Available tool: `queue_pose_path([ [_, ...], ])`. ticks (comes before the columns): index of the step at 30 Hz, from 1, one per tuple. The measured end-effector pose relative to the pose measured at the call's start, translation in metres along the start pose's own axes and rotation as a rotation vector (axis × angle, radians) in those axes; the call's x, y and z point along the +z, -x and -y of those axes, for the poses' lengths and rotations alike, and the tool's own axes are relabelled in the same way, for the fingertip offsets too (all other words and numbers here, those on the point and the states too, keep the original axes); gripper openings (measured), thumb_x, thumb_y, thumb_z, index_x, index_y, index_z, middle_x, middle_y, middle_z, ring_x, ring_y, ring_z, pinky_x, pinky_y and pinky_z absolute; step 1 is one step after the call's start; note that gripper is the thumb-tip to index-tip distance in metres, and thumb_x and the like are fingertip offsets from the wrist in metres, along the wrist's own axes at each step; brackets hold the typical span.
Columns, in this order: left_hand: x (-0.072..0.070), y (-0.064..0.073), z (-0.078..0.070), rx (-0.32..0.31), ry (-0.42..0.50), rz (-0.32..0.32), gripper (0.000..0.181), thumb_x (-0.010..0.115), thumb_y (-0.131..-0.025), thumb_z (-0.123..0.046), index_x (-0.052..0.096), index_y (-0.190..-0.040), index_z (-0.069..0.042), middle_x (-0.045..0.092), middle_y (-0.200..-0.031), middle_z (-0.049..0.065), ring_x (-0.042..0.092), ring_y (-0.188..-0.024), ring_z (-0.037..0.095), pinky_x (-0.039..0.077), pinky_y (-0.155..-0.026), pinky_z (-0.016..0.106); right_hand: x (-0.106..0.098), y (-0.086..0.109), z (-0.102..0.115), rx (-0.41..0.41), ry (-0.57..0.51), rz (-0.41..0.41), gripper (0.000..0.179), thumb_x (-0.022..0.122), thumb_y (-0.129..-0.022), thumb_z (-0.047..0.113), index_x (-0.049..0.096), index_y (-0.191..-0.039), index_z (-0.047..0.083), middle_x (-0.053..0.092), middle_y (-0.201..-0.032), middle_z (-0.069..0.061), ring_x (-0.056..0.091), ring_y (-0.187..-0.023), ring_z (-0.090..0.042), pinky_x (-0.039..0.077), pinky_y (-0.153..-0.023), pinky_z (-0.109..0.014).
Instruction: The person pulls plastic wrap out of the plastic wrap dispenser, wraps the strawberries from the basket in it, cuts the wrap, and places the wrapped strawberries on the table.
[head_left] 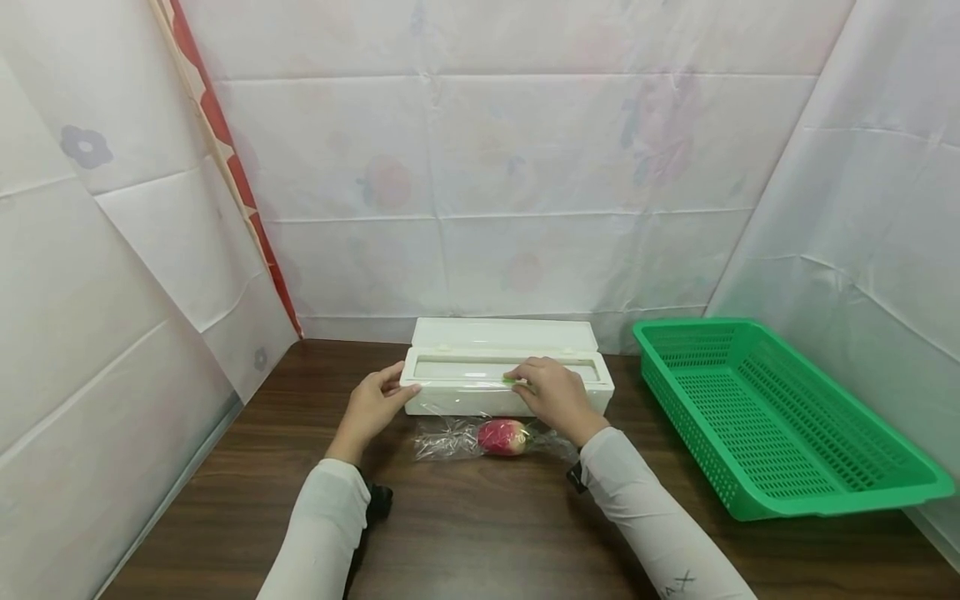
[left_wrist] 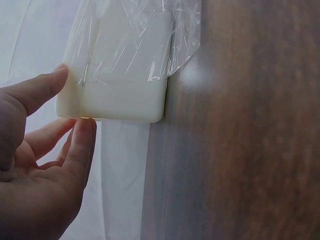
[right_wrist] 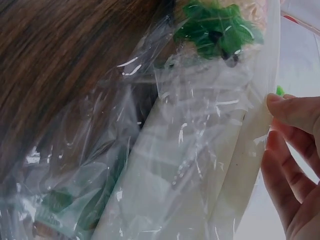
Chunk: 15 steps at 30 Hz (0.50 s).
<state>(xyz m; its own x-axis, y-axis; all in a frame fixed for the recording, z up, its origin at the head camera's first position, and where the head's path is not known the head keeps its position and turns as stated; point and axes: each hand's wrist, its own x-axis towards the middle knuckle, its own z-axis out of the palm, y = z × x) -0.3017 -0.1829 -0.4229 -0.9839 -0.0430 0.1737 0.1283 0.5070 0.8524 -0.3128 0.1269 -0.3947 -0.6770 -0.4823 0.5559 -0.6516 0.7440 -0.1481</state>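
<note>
Sleeves [head_left: 660, 517] nearest me; left hand [head_left: 375, 406] pinching box [head_left: 487, 371], right hand [head_left: 557, 397] pinching tab [head_left: 512, 380]; film [left_wrist: 186, 45] likely light, slippery; I'd grip stiff box by ends

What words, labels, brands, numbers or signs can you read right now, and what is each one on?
"X": dark mark on the right sleeve; the smaller mark beside it is too small to read surely.
Black wrist strap, right wrist: any marking is too small to tell.
White box, red wrapped item, green basket: no readable text.
</note>
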Motion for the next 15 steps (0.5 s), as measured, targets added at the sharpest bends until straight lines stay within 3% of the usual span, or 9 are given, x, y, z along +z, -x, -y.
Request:
queue_pose_path([
  [15, 0.0003, -0.0013, 0.0016, 0.010, 0.001, 0.006, 0.066, 0.074, -0.094, -0.029, 0.048, -0.148, -0.002, 0.063, -0.127, 0.019, 0.060, -0.115, 0.031, 0.052, -0.094, 0.044, -0.0014, -0.0026, 0.0003, -0.060, 0.029, 0.011, 0.028, 0.079, -0.088, 0.011, 0.077, -0.111, 0.028, 0.073, -0.109, 0.009, 0.067, -0.093, -0.014, 0.056, -0.063, -0.034],
])
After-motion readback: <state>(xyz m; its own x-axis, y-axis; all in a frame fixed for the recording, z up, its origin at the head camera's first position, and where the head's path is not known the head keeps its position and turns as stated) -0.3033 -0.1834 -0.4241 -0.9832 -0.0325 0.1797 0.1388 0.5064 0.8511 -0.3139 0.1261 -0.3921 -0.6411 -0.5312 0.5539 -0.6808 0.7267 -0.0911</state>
